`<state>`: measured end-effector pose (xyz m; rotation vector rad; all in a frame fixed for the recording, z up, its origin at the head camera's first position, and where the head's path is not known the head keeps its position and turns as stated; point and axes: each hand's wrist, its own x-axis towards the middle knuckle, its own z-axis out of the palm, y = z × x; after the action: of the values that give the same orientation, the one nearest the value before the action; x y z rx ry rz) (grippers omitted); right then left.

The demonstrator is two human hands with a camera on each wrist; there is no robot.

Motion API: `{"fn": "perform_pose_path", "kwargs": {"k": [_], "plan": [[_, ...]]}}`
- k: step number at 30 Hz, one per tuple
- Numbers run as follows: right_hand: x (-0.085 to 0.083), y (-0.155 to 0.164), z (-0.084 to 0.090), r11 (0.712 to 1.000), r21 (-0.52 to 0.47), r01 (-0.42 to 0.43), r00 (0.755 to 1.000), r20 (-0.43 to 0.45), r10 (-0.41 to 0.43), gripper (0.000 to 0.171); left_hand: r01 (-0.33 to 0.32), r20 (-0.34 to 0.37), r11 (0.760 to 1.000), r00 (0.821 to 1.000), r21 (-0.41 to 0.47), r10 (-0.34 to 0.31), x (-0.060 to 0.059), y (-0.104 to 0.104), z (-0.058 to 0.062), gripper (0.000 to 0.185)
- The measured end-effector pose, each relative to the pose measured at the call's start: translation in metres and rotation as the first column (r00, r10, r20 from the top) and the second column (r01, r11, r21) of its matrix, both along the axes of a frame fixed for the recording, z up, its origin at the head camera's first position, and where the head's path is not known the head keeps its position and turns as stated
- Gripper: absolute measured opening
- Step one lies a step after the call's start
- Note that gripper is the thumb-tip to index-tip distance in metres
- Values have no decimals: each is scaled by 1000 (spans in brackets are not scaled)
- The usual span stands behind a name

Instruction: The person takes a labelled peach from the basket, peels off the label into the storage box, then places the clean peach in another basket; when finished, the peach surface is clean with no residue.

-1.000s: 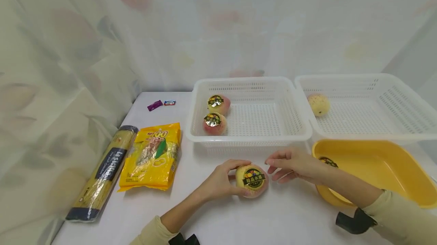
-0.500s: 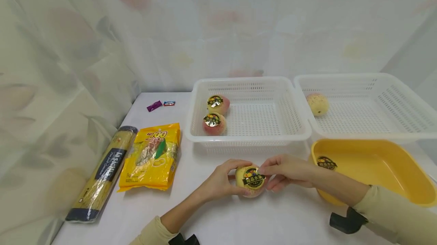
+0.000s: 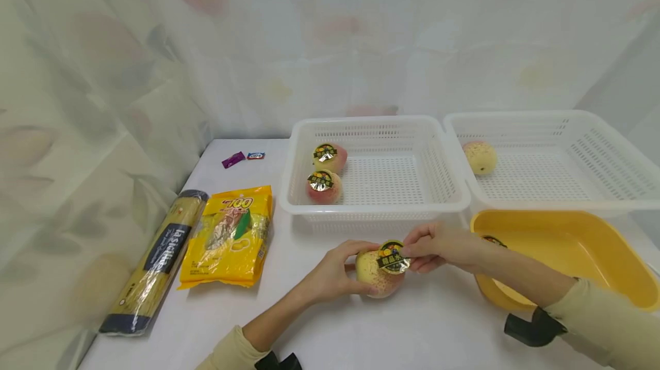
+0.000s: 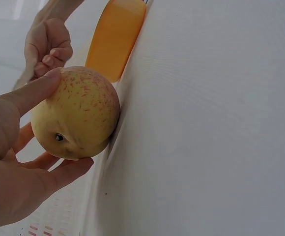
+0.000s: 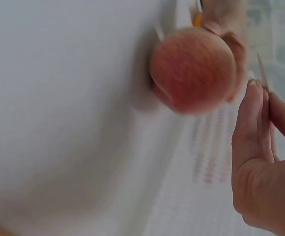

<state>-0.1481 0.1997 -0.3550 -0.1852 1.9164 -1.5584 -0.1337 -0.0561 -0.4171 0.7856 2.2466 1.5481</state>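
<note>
A yellow and pink peach [image 3: 378, 281] stands on the white table, gripped from its left by my left hand [image 3: 330, 275]. In the left wrist view, thumb and fingers curve around the speckled peach [image 4: 78, 113]. My right hand [image 3: 443, 248] pinches a round black and gold sticker [image 3: 393, 258] between thumb and fingers. Seen edge-on in the right wrist view, the thin sticker [image 5: 262, 73] is apart from the peach [image 5: 194, 69]. In the left wrist view the sticker cannot be made out.
A white basket [image 3: 371, 209] holds two stickered peaches [image 3: 324, 187]. Another basket [image 3: 567, 206] holds one peach [image 3: 480, 157]. A similar sticker [image 3: 493, 240] shows at the yellow basin's [image 3: 577, 244] left wall. Candy bag [image 3: 227, 238], pasta pack [image 3: 154, 267] and two small wrapped sweets [image 3: 234, 159] lie left.
My right hand reached the peach, took hold of the sticker and lifted it off toward the upper right, baring the speckled skin. My left hand has stayed in place on the peach.
</note>
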Motion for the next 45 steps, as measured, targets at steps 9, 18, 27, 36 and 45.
{"fn": "perform_pose_path", "kwargs": {"k": [9, 18, 27, 36, 45], "plan": [[-5, 82, 19, 999, 22, 24, 1000, -17, -24, 17, -3, 12, 1000, 1000, -4, 3, 0, 0, 0, 66], [5, 174, -22, 998, -17, 56, 997, 57, -55, 15, -4, 18, 1000, 1000, -25, 4, 0, -2, 2, 67], [26, 180, -53, 987, 138, 77, 991, 102, -92, 20, 10, 17, 1000, 1000, -25, -10, -1, -3, 1, 67], [29, 173, -53, 924, 354, 145, 985, 41, -170, 30, 2, 30, 1000, 1000, -25, -1, 0, -2, 1, 68], [31, 167, -49, 908, 377, 183, 981, -4, -196, 23, 1, 37, 999, 999, -33, 0, 0, -2, 2, 68]]}}
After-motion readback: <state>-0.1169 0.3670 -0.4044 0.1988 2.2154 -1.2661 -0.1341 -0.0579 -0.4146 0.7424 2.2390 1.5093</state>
